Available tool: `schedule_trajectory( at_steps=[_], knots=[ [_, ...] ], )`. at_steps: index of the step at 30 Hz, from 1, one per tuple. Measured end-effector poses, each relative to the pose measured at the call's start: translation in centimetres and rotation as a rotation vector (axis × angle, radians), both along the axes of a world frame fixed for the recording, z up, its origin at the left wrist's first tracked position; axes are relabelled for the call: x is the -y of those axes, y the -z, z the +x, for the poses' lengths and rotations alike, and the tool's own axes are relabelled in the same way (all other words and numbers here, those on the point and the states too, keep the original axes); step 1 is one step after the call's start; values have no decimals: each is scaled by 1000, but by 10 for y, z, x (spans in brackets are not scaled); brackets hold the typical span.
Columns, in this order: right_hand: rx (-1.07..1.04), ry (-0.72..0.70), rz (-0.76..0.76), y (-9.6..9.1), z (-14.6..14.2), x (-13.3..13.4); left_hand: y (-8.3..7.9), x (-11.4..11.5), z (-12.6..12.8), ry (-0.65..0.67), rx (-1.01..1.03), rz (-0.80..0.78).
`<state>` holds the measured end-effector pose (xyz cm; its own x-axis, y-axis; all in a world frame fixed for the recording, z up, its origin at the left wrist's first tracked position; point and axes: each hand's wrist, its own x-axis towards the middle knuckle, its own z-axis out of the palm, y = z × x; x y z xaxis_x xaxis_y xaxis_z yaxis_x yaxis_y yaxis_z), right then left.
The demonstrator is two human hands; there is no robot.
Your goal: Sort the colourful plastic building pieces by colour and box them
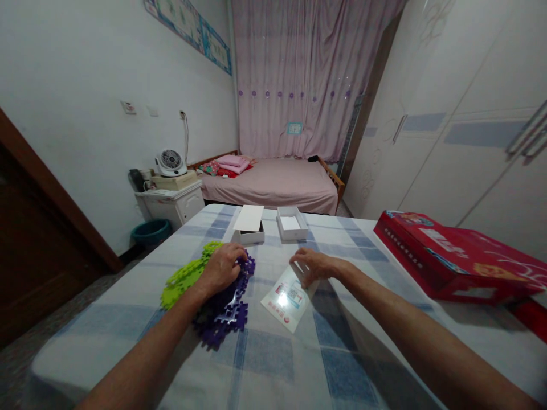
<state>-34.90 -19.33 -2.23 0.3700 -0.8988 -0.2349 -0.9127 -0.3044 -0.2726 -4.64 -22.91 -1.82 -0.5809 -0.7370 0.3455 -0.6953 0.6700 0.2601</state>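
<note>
My left hand (222,266) lies palm down on a pile of purple foam puzzle pieces (226,312), fingers curled over the top piece. Lime green foam pieces (184,277) lie just to its left, partly under the wrist. My right hand (313,265) rests at the far corner of a glossy white printed card (287,296), fingers bent and pinching its edge. Both lie on a table with a blue and white checked cloth (273,364).
Two open white box halves (248,225) (291,222) sit at the table's far edge. A large red flat box (457,253) lies at the right. Beyond are a bed, a nightstand with a small fan (171,162), and white wardrobes on the right.
</note>
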Motion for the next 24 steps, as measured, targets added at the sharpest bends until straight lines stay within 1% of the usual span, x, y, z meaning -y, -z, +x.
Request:
schedule_trajectory(
  at_steps=[1,3,4,5,6,8,10,12,15,19,22,24],
  knots=[
    [-11,10,14,-1,1,1,-1,-11,2,24,48,-35],
    [-47,37,58,-4,3,3,-2,-34,0,-13,122,-97],
    [-57,42,64,-5,5,4,-3,-47,-4,-38,141,-121],
    [-63,46,66,-6,6,4,-2,-59,-11,-30,152,-116],
    [-62,46,66,-7,7,5,0,-71,-19,15,168,-68],
    [-57,42,59,-7,7,5,5,-91,-38,105,206,83],
    [-49,41,49,-6,7,5,12,-103,-56,132,229,190],
    [-38,38,42,-4,6,4,18,-106,-71,112,218,222],
    [-29,54,18,-4,5,2,25,-101,-82,100,149,201],
    [-32,117,-20,-5,-4,-6,30,-94,-83,98,77,192],
    [-18,142,11,-6,-19,-17,34,-95,-78,97,25,174],
    [51,125,40,-6,-29,-26,37,-97,-75,132,4,158]
  ],
)
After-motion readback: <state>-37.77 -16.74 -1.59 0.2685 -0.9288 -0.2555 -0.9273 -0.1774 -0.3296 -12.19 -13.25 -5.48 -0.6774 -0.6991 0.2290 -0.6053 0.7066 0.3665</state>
